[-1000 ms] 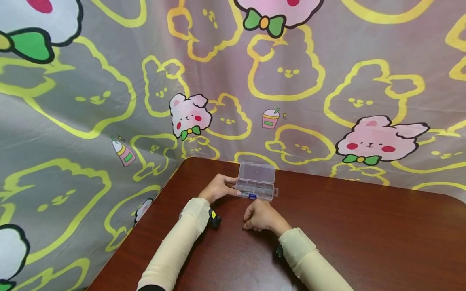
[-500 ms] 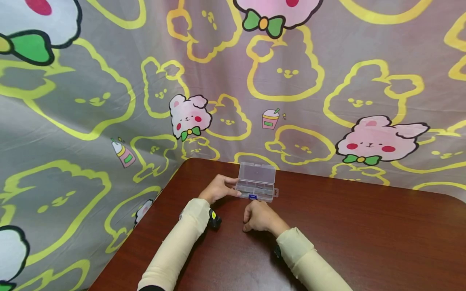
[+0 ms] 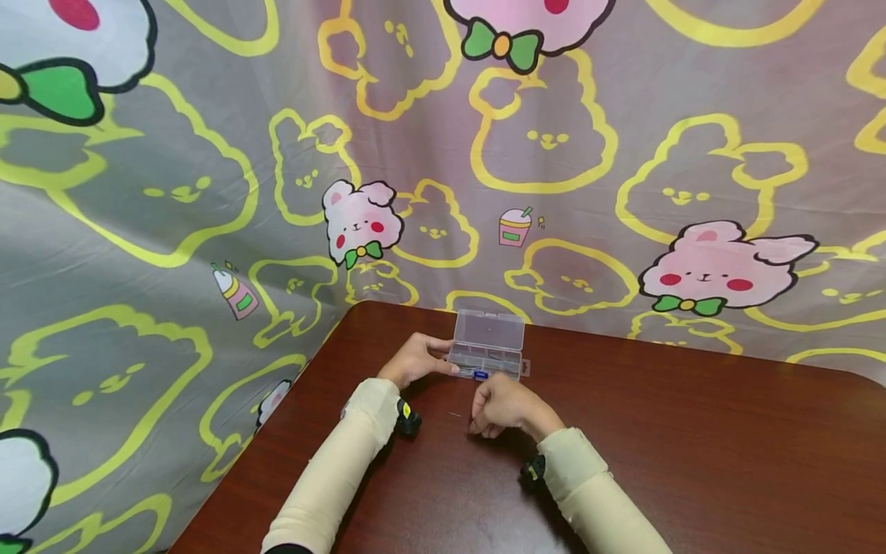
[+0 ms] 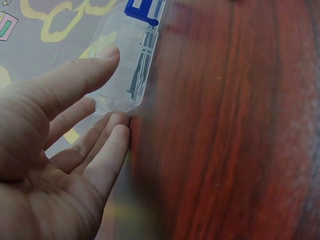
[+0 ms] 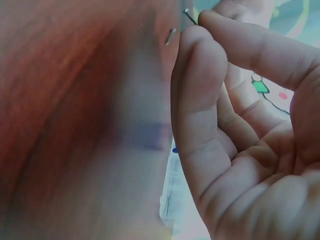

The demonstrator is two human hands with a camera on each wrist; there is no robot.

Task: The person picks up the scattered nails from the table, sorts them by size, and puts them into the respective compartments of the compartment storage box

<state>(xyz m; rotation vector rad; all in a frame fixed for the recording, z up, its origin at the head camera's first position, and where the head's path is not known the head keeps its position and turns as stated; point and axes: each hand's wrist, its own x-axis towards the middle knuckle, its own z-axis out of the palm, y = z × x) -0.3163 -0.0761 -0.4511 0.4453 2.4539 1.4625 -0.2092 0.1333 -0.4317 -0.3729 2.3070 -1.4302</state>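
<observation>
A clear plastic organizer box [image 3: 465, 360] stands on the table with its lid [image 3: 487, 329] raised. Thumb and index finger of my left hand [image 3: 418, 358] hold its left end, one in front and one behind. Through the wall in the left wrist view, several nails [image 4: 140, 75] show inside, near the blue latch [image 4: 142, 10]. My right hand [image 3: 507, 404] is in front of the box. Its thumb and index finger pinch a small nail [image 5: 190, 16], mostly hidden by the fingertips. A thin nail [image 3: 454, 415] lies on the wood just left of those fingers.
The glossy brown table [image 3: 692, 446] reaches far to the right and toward the front. A grey curtain [image 3: 581, 192] with cartoon rabbits hangs right behind and to the left of it. Small black wrist cameras [image 3: 407, 418] sit on both sleeves.
My right hand has shifted a little to the right and slightly away from me. The nail on the table now shows beside its fingers. The left hand and box have stayed in place.
</observation>
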